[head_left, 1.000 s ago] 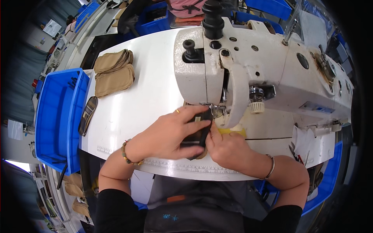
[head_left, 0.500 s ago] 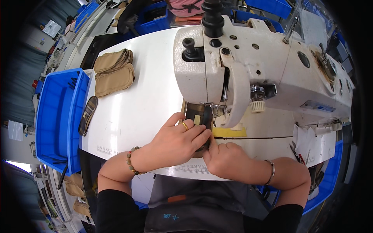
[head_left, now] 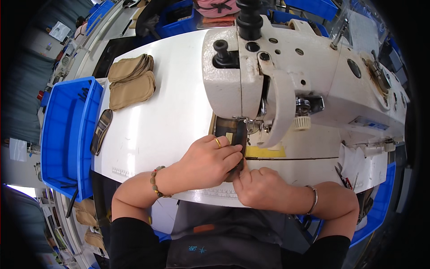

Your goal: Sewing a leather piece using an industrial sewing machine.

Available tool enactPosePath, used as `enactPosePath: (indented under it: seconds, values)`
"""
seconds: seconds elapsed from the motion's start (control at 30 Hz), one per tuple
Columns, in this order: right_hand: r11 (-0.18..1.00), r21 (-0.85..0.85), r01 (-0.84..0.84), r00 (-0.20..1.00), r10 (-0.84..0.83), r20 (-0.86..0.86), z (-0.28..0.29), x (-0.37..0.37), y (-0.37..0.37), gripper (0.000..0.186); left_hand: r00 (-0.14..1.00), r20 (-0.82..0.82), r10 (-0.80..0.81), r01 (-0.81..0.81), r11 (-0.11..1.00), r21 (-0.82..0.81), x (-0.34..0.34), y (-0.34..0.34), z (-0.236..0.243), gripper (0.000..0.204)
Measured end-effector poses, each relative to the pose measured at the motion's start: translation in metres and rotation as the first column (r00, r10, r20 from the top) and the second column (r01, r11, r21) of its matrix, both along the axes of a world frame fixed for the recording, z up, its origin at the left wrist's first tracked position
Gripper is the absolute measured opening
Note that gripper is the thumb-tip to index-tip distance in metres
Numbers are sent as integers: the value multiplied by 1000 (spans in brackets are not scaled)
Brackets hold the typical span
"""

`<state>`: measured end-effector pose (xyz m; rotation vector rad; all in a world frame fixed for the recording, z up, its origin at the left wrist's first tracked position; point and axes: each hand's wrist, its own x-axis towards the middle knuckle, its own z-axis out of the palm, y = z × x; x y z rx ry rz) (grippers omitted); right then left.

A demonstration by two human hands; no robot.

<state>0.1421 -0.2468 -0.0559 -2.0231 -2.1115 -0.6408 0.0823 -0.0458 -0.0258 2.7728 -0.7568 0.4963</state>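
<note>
A dark brown and black pouch piece (head_left: 236, 130) with a small pale patch lies under the needle area of a white sewing machine (head_left: 237, 80). My left hand (head_left: 208, 161), a ring on one finger, presses bent fingers down over the piece from the left. Close against it, my right hand (head_left: 260, 186) is curled, with its thumb and index finger at the piece's near right edge. The fingertips of both hands nearly meet there. My fingers and palms hide the near end of the piece.
A stack of tan fabric pieces (head_left: 132, 85) lies at the table's far left, with a dark striped piece (head_left: 102, 132) nearer the left edge. Beside it stands a blue bin (head_left: 67, 139). Yellow tape (head_left: 266, 152) marks the machine bed; scissors (head_left: 344, 178) lie at right.
My left hand has its fingers drawn closer together over the piece. The machine and table sit slightly shifted in view; the right hand looks nearly the same.
</note>
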Motion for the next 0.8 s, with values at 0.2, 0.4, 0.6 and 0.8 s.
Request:
enactPosePath:
  seconds: [0.2,0.4,0.6,0.8]
  values:
    - [999,-40,4,1000,-4,-6,0,-1,-1,24,995,-96,-27,19,996,-86,4,4,3,39]
    - [999,45,24,999,-25,31,-6,12,6,28,993,-114,29,-39,996,-84,17,9,0,40]
    - [994,32,102,994,-101,-38,-13,24,12,30,998,-42,49,-54,991,-119,33,21,-18,42]
    - [988,41,147,988,-144,-63,-10,36,9,23,976,210,51,-28,994,-108,33,22,-14,39]
